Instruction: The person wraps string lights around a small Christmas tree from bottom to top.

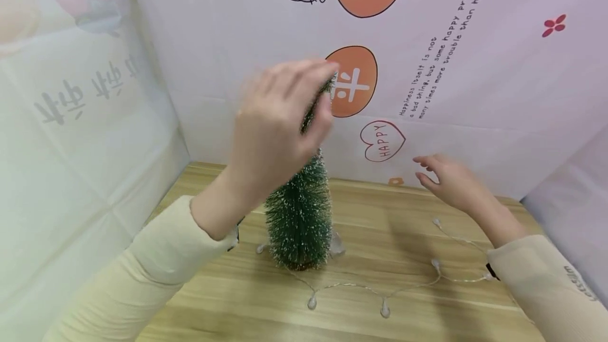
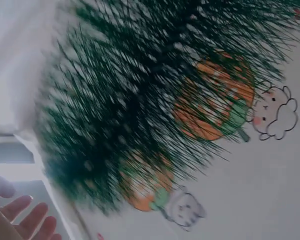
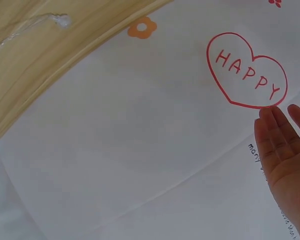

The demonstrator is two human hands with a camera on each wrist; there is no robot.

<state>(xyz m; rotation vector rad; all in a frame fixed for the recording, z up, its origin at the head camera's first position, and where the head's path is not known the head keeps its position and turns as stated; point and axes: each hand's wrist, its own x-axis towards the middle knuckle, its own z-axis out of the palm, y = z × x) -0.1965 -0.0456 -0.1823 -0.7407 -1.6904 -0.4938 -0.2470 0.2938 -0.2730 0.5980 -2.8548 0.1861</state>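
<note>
A small green artificial Christmas tree (image 1: 299, 215) with white-flecked bristles stands upright on the wooden table. My left hand (image 1: 280, 115), blurred, is raised in front of its upper part, fingers and thumb loosely curved with the tree's tip showing between them. In the left wrist view the fingers of that hand (image 2: 27, 220) appear at the lower left, apart from the bristles (image 2: 125, 110). To the right, my right hand (image 1: 451, 181) hovers over the table's back with nothing in it; the right wrist view shows its palm (image 3: 290, 170) with fingers extended.
A string of fairy lights (image 1: 349, 285) with clear drop-shaped bulbs runs across the wooden table (image 1: 228, 305) around the tree's base and toward the right forearm. Printed white cloth walls (image 1: 228, 30) enclose the table at the back and both sides.
</note>
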